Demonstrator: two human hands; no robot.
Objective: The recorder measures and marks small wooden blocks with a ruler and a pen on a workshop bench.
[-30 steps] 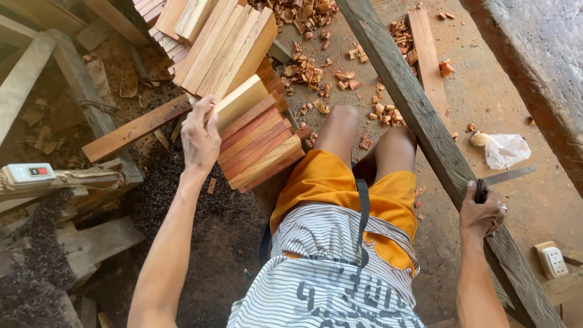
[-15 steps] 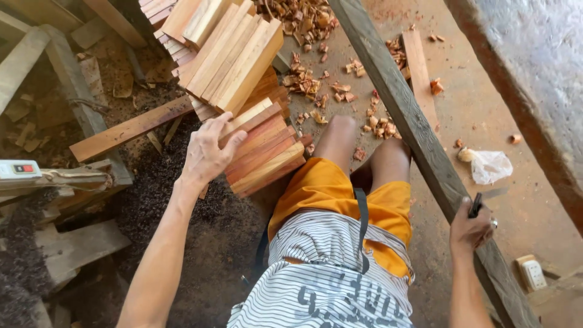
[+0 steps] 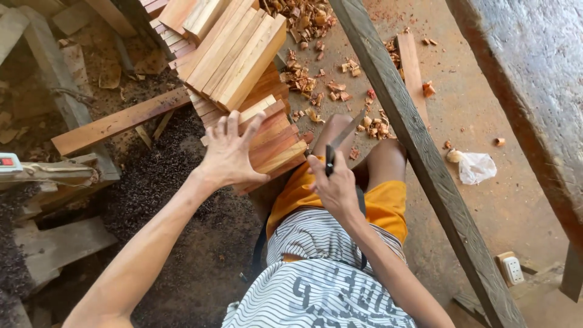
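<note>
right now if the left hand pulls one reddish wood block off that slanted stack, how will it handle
The reddish wood block looks stiff and flat-sided, so it probably won't roll. The left hand spans several, suggesting each is fairly light. The slanted stack leans, so neighbours may slide.

Crumpled white plastic bag (image 3: 477, 167) — on the bare floor right of the slanting beam, a small tan lump touching its left edge. Small red label (image 3: 6, 161) — on a pale device at the far left edge.

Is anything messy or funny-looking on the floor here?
Yes. Wood chips lie scattered over the floor beyond the stacked blocks, and a crumpled white bag sits loose beside the long beam.
</note>
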